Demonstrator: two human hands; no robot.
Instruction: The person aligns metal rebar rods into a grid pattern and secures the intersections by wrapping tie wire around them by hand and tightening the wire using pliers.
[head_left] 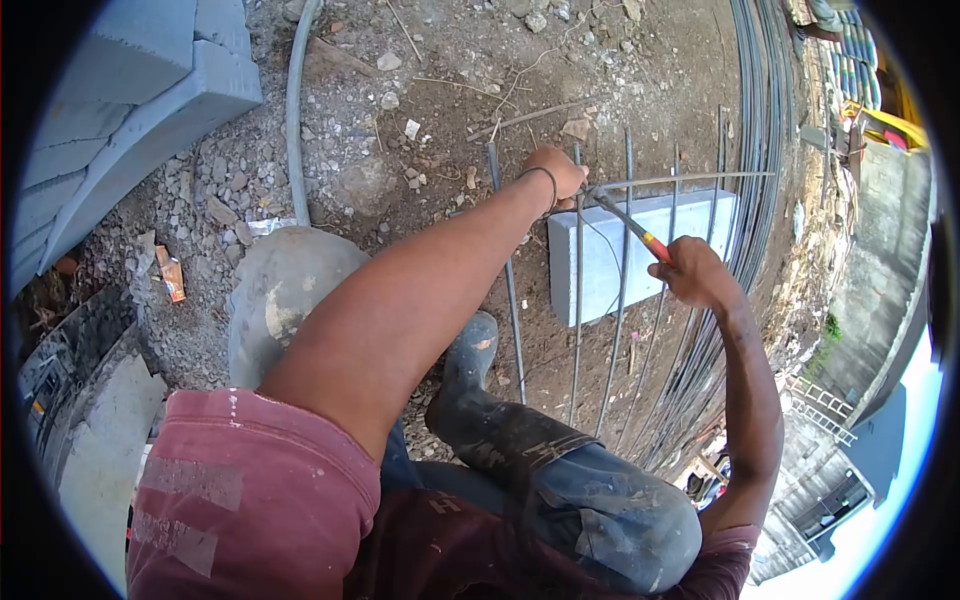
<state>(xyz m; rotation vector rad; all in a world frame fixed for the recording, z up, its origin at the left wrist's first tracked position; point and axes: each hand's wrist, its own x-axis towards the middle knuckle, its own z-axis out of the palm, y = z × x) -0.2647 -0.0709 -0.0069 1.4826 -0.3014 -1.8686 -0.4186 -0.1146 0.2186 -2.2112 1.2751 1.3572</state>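
Left arm stretched out, left hand (556, 175) bunched at a rod crossing, exact grip unclear, right elbow bent, right hand (696, 274) gripping red-yellow-handled tool (654, 246), thin metal rods (576, 370) across smooth grey block (645, 285).

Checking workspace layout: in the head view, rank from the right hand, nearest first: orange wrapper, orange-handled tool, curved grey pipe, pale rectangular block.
1. Orange-handled tool: gripped in the right hand.
2. Pale rectangular block: close by, mostly left of that hand.
3. Curved grey pipe: upper left of the view.
4. Orange wrapper: far left.
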